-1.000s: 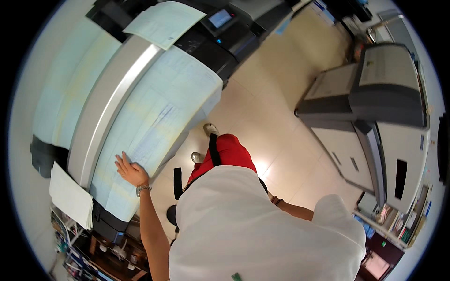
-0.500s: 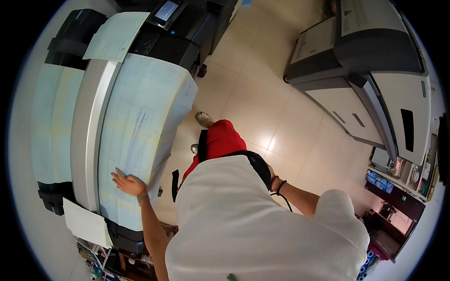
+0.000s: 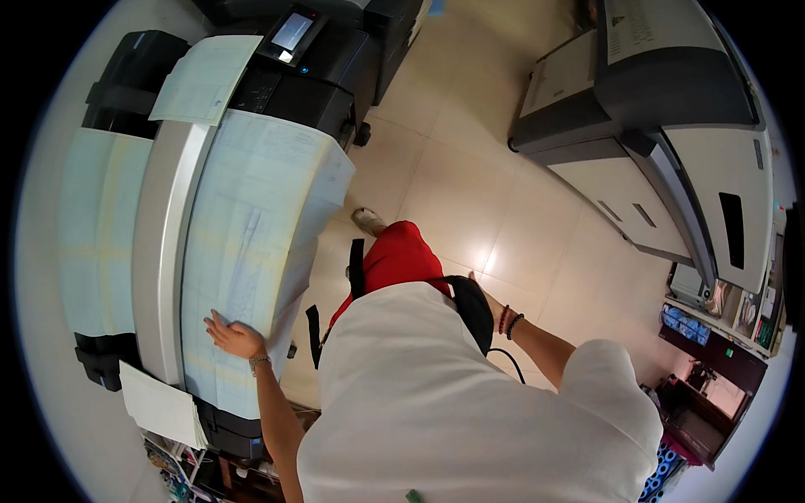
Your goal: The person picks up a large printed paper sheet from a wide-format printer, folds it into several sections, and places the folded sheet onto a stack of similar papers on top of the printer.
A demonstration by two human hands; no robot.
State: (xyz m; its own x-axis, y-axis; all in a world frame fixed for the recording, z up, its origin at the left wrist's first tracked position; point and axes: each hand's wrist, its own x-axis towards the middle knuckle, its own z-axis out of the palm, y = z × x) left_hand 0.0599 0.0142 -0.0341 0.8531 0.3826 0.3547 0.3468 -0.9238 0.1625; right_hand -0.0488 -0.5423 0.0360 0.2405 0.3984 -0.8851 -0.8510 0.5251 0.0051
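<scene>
The person wears a white top (image 3: 419,377) with short sleeves (image 3: 605,369) and bright red bottoms (image 3: 401,256). There is a black strap (image 3: 357,268) and a black pouch (image 3: 474,314). The left arm (image 3: 279,419) has a silver band (image 3: 260,360). The right arm (image 3: 545,352) has a dark red bracelet (image 3: 504,318) and a black beaded one (image 3: 514,326).

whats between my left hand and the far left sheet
In the head view, between your left hand and the left sheet lie a strip of the near sheet, then the silver bar.
</scene>
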